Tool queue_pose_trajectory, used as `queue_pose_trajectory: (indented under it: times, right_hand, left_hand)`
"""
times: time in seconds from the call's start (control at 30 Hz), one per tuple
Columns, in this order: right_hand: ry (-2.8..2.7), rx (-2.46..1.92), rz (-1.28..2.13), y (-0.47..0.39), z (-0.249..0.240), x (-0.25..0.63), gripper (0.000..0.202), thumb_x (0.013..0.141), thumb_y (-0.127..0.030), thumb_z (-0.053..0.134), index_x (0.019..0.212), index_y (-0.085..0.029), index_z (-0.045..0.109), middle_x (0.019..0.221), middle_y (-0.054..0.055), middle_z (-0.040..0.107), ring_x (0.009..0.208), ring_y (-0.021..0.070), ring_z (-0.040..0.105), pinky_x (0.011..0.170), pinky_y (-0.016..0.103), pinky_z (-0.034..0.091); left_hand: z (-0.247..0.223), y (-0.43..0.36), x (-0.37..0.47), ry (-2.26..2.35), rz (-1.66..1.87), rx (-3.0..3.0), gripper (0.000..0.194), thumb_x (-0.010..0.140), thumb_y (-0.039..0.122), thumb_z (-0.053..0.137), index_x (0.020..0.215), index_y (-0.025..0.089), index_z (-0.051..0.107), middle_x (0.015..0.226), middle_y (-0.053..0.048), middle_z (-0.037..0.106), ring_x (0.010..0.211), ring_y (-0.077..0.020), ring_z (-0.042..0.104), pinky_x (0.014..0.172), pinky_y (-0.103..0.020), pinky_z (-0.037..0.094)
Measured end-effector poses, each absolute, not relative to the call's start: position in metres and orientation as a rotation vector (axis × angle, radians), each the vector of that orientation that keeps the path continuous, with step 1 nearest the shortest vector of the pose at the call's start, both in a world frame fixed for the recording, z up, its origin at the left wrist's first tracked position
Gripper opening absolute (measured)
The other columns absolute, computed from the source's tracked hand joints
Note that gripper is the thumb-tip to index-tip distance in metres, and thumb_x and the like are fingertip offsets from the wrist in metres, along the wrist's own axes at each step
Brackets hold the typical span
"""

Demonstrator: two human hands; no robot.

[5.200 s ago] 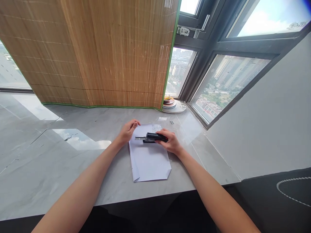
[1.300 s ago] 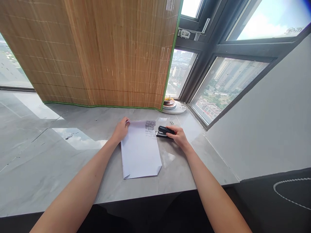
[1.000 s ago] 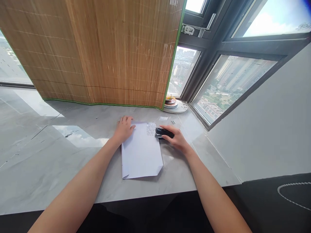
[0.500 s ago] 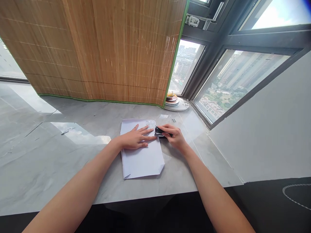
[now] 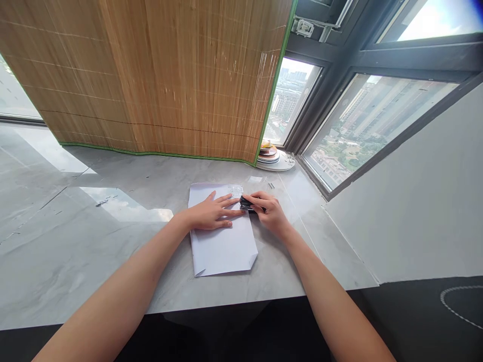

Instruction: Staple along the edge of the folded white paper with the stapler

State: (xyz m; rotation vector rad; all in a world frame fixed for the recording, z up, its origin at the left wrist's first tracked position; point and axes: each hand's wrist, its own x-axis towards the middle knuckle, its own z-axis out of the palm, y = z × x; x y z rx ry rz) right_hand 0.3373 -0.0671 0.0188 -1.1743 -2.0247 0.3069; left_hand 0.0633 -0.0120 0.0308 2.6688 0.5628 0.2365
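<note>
White paper [image 5: 224, 254] lies on the grey marbled counter, its lower corners folded. My left hand [image 5: 213, 213] rests flat across it with the fingers spread. At the paper's right edge is a black stapler [image 5: 247, 203], its front end over the sheet beside my left fingertips. My right hand [image 5: 269, 213] is closed round the stapler from the right, covering its rear part. A dense patch of staples [image 5: 236, 191] shows near the paper's upper right corner, above my left fingers.
Several staple strips [image 5: 271, 185] and loose staples [image 5: 106, 200] lie on the counter [image 5: 94, 261]. A bamboo mat [image 5: 162, 80] with green edging stands behind. Stacked plates [image 5: 269, 157] sit in the window corner. A white wall [image 5: 415, 201] rises on the right.
The view has shifted slightly. Both hands keep their places on the paper and the stapler, with barely any movement between them.
</note>
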Motion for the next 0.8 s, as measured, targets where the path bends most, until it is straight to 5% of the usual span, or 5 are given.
queue_pose_trajectory:
  times: [0.27, 0.53, 0.8]
  right_hand:
    - [-2.1, -1.265, 0.208, -0.072, 0.022, 0.333, 0.046, 0.101, -0.013, 0.051, 0.134, -0.036, 0.073, 0.115, 0.006, 0.072, 0.102, 0.0254, 0.063, 0.093, 0.041, 0.042]
    - [-2.241, -1.318, -0.015, -0.076, 0.027, 0.319, 0.047, 0.101, -0.011, 0.05, 0.132, -0.039, 0.073, 0.109, 0.006, 0.073, 0.097, 0.0264, 0.054, 0.095, 0.046, 0.034]
    - [-2.114, -1.465, 0.033, -0.073, 0.023, 0.343, 0.068, 0.087, 0.003, 0.049, 0.141, -0.035, 0.066, 0.119, 0.005, 0.07, 0.107, 0.0261, 0.059, 0.092, 0.041, 0.038]
  left_hand:
    - [0.028, -0.011, 0.063, 0.54, 0.278, 2.693, 0.049, 0.101, 0.051, 0.06, 0.15, 0.05, 0.054, 0.171, -0.001, 0.034, 0.158, -0.036, 0.029, 0.127, -0.065, 0.016]
    - [0.031, -0.011, 0.063, 0.534, 0.158, 2.694, 0.049, 0.105, 0.05, 0.052, 0.154, 0.049, 0.049, 0.175, 0.0, 0.022, 0.161, -0.0368, 0.02, 0.126, -0.07, 0.008]
    - [0.031, -0.011, 0.062, 0.529, 0.148, 2.719, 0.051, 0.106, 0.053, 0.046, 0.157, 0.051, 0.043, 0.175, 0.0, 0.022, 0.161, -0.0361, 0.021, 0.126, -0.068, 0.008]
